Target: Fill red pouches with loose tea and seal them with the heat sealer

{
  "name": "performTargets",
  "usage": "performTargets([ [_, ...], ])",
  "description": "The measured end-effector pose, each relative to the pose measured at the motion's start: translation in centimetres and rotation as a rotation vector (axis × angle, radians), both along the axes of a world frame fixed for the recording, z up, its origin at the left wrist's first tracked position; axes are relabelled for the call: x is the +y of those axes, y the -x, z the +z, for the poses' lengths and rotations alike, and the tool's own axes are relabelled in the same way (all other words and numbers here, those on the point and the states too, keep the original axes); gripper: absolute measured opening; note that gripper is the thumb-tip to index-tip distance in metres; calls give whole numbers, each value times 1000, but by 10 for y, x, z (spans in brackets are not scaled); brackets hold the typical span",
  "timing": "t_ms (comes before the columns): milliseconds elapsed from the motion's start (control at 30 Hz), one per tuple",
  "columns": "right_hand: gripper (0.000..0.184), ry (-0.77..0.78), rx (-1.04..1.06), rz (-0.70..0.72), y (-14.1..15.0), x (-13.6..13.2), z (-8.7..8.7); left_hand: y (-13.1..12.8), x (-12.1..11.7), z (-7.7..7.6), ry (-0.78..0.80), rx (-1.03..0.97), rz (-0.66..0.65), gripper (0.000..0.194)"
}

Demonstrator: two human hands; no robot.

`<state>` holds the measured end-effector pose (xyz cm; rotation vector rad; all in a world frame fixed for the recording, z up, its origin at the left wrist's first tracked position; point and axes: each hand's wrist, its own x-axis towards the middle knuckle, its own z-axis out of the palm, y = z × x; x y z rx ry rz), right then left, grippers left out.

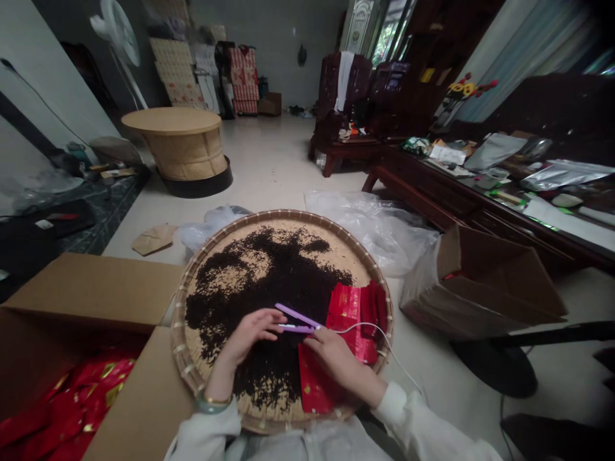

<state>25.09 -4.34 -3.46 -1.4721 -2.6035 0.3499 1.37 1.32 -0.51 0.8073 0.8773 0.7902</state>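
Observation:
A wide round bamboo tray (179, 349) lies before me, spread with dark, dry tea leaves (293, 275). My right hand (336, 355) is closed around the hinge end of a purple mini hair straightener (300, 315), whose two arms stand apart. A white cord (389, 349) trails from it to the right. My left hand (252, 330), fingers stretched out and apart, is at the free ends of the straightener; whether it touches them I cannot tell. Under my right hand lies a red packet (314, 384). A stack of red packets (353, 307) rests on the tray's right side.
An open cardboard box (144, 397) of filled red packets (67, 410) stands at left. Another carton (504, 272) stands at right, near a black round base (497, 371). Plastic sheeting (384, 237) lies behind the tray. Farther off are a round table (173, 120) and a cluttered wooden table (461, 198).

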Motion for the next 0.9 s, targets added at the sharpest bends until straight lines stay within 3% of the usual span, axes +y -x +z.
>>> performTargets([
  [100, 20, 51, -6, -14, -2, -3, -3, -27, -7, -12, -13, 178, -126, 28],
  [200, 20, 139, 89, -9, -6, -1, 6, -28, -10, -18, -34, 224, -141, 28],
  [300, 19, 186, 322, 81, -11, 7, 24, -24, -10, -15, -32, 208, -161, 33],
  [400, 18, 148, 541, 127, -13, 17, 39, -27, -13, -10, -37, 112, -290, 41],
  [467, 20, 103, 636, 121, -12, 23, 42, -32, -15, -8, -63, 99, -321, 34],
  [567, 30, 54, 738, 1, -7, 30, 41, -40, -17, -8, -117, 199, -170, 20],
  [667, 37, 5, 739, -129, 1, 31, 39, -45, -17, -9, -171, 271, -26, 18],
  [900, 47, -371, 481, -24, 20, 21, 26, -52, -18, -13, -222, 284, 139, 22],
])
